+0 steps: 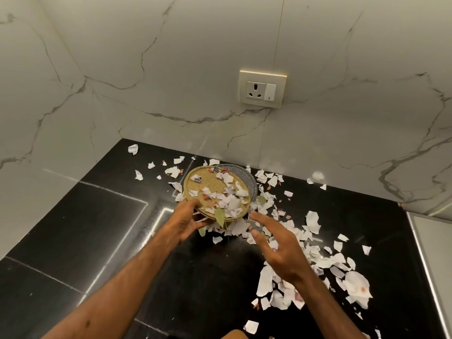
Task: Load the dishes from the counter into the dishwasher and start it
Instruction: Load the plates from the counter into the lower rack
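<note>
We see only a sliver of the grey plate [248, 177] behind the gold plate [210, 185], which covers the rest. Under the gold plate's near rim, the left hand [184, 220] partly hides its fingers. Print on the paper scraps [233, 204] atop the gold plate is too small to read.

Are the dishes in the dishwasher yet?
Not yet. Nothing looks loaded; no dishwasher in view. The left hand grips the tan plate, littered with paper scraps, while the right hand is open beside it. A grey plate sits behind, on the counter. Loading and starting remain.
</note>
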The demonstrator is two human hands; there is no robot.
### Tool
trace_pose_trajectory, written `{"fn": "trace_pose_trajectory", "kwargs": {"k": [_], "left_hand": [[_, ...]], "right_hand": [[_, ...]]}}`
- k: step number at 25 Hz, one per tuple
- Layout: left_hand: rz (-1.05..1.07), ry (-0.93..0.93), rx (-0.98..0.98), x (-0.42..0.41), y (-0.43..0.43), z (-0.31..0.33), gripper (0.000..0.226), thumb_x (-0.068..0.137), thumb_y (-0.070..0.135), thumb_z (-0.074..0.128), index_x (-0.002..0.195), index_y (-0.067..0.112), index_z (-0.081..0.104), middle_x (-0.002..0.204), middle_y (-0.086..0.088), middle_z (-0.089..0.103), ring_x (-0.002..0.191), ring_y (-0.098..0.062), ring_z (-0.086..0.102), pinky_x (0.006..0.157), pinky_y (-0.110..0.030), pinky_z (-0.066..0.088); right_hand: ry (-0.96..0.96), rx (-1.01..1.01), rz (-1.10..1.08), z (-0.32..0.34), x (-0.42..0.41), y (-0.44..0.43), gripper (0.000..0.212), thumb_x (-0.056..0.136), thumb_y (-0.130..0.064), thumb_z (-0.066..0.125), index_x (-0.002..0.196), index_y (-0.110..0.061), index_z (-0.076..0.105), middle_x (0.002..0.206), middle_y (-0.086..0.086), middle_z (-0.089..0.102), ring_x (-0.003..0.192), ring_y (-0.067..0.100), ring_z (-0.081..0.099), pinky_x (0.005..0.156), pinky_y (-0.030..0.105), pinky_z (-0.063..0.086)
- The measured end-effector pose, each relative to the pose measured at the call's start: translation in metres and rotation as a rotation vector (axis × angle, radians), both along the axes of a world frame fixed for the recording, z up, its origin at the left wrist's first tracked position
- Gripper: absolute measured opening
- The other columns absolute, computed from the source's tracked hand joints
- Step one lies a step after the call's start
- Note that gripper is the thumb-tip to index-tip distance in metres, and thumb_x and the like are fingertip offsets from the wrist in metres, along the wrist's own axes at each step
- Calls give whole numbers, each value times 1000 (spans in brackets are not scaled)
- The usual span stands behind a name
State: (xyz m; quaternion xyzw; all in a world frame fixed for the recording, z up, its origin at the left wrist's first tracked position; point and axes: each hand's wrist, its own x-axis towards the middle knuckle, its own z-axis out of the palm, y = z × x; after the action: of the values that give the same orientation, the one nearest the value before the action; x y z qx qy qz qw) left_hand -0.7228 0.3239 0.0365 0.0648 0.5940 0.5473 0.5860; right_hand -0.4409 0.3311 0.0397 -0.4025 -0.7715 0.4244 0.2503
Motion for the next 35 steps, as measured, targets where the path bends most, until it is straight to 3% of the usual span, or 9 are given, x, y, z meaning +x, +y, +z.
{"fn": "trace_pose_trajectory", "kwargs": {"k": [3, 7, 13, 17, 22, 25, 28, 33, 35], "left_hand": [[-27, -16, 34, 10, -5, 2, 26, 105, 10, 49, 130, 5, 53, 114, -21, 75, 106, -37, 73, 88, -56, 60], [-123, 120, 60, 16, -6, 4, 34, 111, 31, 42, 131, 9, 58, 118, -18, 74, 108, -37, 72, 96, -62, 55], [-292, 252, 109, 26, -9, 6, 55, 98, 69, 44, 138, 32, 54, 125, -2, 73, 112, -27, 72, 96, -59, 56], [-323, 274, 144, 41, -15, 8, 50, 100, 69, 38, 134, 39, 59, 127, 7, 71, 112, -17, 72, 88, -53, 61], [-319, 318, 155, 47, -16, 8, 50, 99, 68, 40, 131, 33, 57, 119, 0, 74, 104, -24, 74, 86, -57, 61], [-359, 420, 141, 46, -12, 9, 56, 97, 74, 39, 128, 31, 57, 118, 1, 73, 102, -21, 75, 85, -54, 62], [-401, 466, 137, 47, -9, 10, 56, 97, 75, 36, 127, 31, 57, 123, 3, 70, 108, -17, 72, 86, -52, 62], [-496, 698, 195, 54, -9, 7, 50, 102, 69, 34, 131, 35, 58, 123, 7, 69, 114, -11, 67, 101, -46, 55], [-498, 754, 211, 56, -9, 3, 48, 103, 67, 36, 124, 31, 60, 112, 3, 72, 103, -16, 70, 95, -47, 58]], "right_hand": [[-94, 25, 217, 15, -11, 1, 42, 107, -48, 52, 149, -46, 50, 154, -31, 45, 146, -10, 33, 117, 23, 31], [-274, 126, 340, 16, -30, 5, 51, 108, -59, 37, 157, -45, 37, 162, -28, 34, 149, -15, 19, 125, 30, 20], [-407, 84, 419, 15, -60, 1, 63, 107, -67, 13, 164, -45, 0, 171, -25, -7, 153, -11, -12, 128, 32, -4], [-413, 27, 334, 10, -74, 6, 67, 104, -71, 4, 163, -42, -10, 169, -24, -20, 152, -7, -23, 129, 40, -9], [-360, -18, 79, -4, -77, 25, 76, 100, -78, 4, 164, -38, -8, 171, -17, -17, 156, 0, -19, 131, 44, -3], [-262, 35, 151, 1, -75, 15, 67, 106, -69, 12, 165, -40, -2, 171, -21, -12, 154, -7, -16, 129, 35, -6], [-190, -1, 233, 0, -80, 2, 61, 109, -62, 10, 165, -41, -2, 172, -23, -9, 153, -11, -12, 131, 37, -2], [-165, -17, 21, -16, -86, 21, 64, 107, -63, 4, 164, -38, -8, 171, -22, -15, 153, -8, -18, 132, 41, -1], [-167, -31, -92, -26, -84, 33, 69, 104, -69, 2, 164, -37, -10, 171, -20, -17, 155, -3, -17, 131, 43, -2]]}}
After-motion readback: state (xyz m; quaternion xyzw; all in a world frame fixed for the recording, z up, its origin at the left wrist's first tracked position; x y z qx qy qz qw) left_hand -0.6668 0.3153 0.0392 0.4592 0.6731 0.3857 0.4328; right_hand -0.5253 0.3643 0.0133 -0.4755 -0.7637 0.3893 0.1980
